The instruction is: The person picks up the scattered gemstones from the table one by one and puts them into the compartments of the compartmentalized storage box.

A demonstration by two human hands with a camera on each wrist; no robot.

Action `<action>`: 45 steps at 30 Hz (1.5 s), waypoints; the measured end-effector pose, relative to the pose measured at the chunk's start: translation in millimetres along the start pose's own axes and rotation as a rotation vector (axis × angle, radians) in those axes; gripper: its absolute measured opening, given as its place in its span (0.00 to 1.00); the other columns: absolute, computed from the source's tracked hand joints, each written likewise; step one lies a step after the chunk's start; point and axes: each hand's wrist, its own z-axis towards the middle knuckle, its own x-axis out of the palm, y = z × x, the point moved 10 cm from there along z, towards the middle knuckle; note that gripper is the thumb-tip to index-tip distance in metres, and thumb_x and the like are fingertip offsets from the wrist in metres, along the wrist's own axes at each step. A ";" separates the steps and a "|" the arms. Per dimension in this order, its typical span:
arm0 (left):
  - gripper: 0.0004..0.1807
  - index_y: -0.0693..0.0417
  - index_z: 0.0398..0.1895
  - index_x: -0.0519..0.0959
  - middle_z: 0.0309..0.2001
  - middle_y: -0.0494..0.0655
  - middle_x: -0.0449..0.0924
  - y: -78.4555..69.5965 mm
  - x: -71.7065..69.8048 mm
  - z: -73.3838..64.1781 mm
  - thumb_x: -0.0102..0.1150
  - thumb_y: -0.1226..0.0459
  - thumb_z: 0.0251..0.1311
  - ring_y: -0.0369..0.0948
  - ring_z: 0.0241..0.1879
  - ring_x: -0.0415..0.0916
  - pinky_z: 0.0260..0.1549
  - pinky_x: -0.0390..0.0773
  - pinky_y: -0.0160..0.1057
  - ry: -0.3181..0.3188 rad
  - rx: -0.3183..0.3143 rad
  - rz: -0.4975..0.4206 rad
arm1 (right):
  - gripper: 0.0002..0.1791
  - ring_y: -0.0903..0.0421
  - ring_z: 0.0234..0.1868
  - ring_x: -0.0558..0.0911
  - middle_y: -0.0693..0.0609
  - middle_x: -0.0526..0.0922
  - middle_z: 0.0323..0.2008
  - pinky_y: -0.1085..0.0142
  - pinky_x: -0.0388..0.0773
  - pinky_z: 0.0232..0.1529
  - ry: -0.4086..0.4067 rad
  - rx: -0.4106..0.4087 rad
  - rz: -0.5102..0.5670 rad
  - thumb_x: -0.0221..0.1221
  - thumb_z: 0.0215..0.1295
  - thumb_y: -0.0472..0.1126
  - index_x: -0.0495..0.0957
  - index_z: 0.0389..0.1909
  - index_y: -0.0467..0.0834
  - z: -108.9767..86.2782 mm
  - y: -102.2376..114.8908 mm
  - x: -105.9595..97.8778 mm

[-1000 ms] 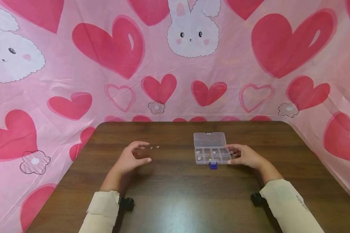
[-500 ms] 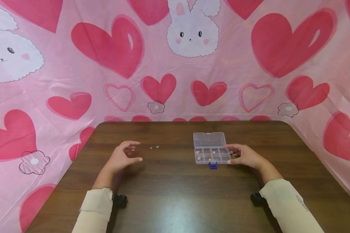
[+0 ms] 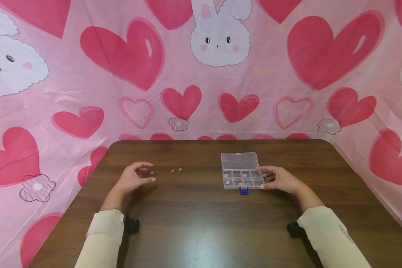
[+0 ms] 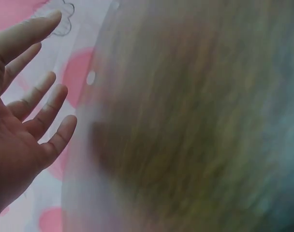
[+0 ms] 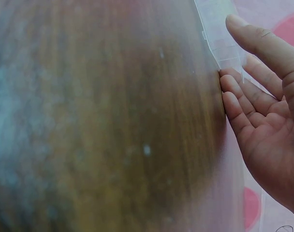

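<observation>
Holding L hand (image 3: 131, 180) w/ fingers (image 4: 50, 109) spread, gripping nothing, just by a small bit (image 3: 152, 172) well L of box (image 3: 239, 162) on counter (image 3: 201, 223); gripping box's R end w/ R hand (image 3: 283, 179). Prob. steadying box while lining up a pickup; next likely needs closing L fingers on that bit. Vs earlier frame, moved L hand further L of box, away from two other bits (image 3: 179, 169).

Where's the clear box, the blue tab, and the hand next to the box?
Clear box (image 3: 239, 162): head view, on its open lid.
Blue tab (image 3: 243, 191): head view, at its middle.
Right hand (image 3: 282, 179): head view, on its back.
</observation>
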 end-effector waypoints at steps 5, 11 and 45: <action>0.27 0.64 0.50 0.79 0.50 0.61 0.78 5.9 -3.8 3.8 0.77 0.64 0.46 0.58 0.52 0.75 0.49 0.76 0.56 0.017 -0.008 0.092 | 0.38 0.45 0.50 0.77 0.40 0.79 0.50 0.62 0.75 0.50 0.003 0.005 0.004 0.73 0.52 0.42 0.71 0.62 0.33 -0.5 -0.9 0.3; 0.26 0.62 0.49 0.81 0.47 0.58 0.81 9.4 -4.8 14.2 0.77 0.64 0.45 0.57 0.51 0.76 0.50 0.74 0.57 0.050 0.001 0.176 | 0.38 0.46 0.51 0.76 0.40 0.79 0.51 0.61 0.75 0.51 0.012 0.008 0.011 0.73 0.53 0.42 0.70 0.63 0.33 -1.5 -1.2 0.6; 0.07 0.59 0.37 0.88 0.39 0.53 0.85 29.0 5.9 25.7 0.70 0.68 0.55 0.51 0.44 0.79 0.48 0.75 0.51 0.059 -0.009 0.253 | 0.38 0.44 0.52 0.76 0.38 0.77 0.55 0.50 0.73 0.54 0.032 0.039 0.046 0.72 0.54 0.42 0.69 0.65 0.34 -2.9 -1.2 -0.6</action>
